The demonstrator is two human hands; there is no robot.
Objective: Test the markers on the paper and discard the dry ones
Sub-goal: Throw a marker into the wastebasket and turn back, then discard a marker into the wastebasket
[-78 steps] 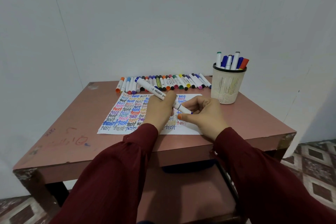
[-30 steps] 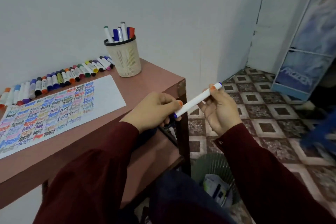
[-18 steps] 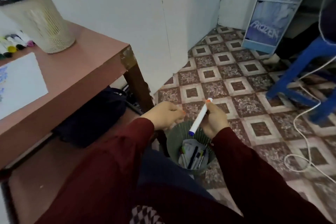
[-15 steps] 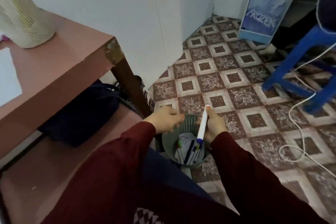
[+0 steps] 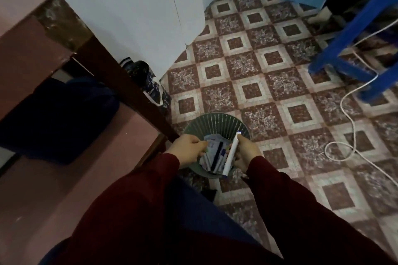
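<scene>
The marker (image 5: 230,155) is gripped by the right hand (image 5: 244,153), whose fingers are wrapped round the white barrel. It is held nearly upright over the right side of the bin (image 5: 215,118), its blue end lowest, at the bin's near rim. The left hand (image 5: 187,150) is held at the bin's left edge with fingers curled inward; whether anything is pinched in them cannot be told. The two hands are kept apart, with the bin's opening between them. Scraps of paper and other markers (image 5: 213,155) are seen lying inside the bin. The bin is set on the patterned floor (image 5: 258,71), just beside the table leg (image 5: 120,84). A dark bag (image 5: 53,118) is stowed on the table's lower shelf (image 5: 107,146). Well off to the right, a white cable (image 5: 349,114) is trailed past a blue stool (image 5: 355,28).
</scene>
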